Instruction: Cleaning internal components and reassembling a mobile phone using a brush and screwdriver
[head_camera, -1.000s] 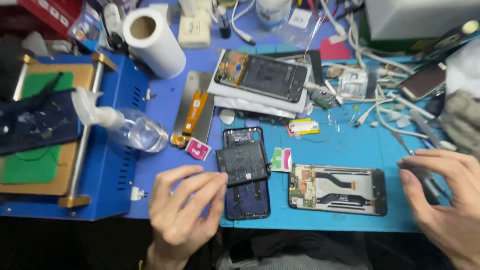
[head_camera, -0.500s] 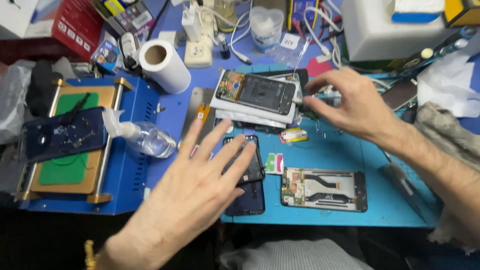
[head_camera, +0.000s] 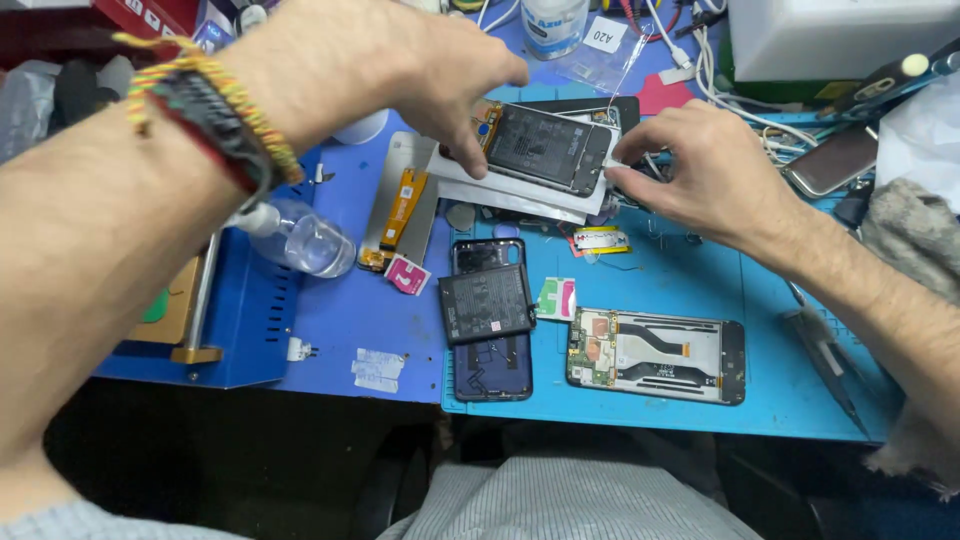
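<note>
Here, both hands grip the opened, dark phone (head_camera: 545, 148).

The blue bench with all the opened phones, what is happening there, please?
A person works at a phone repair bench. The left hand and the right hand both grip an opened phone lying on top of a stack of parts at the back of the blue mat. Nearer the person lie a loose black battery on a dark phone shell, and another opened phone frame.
</note>
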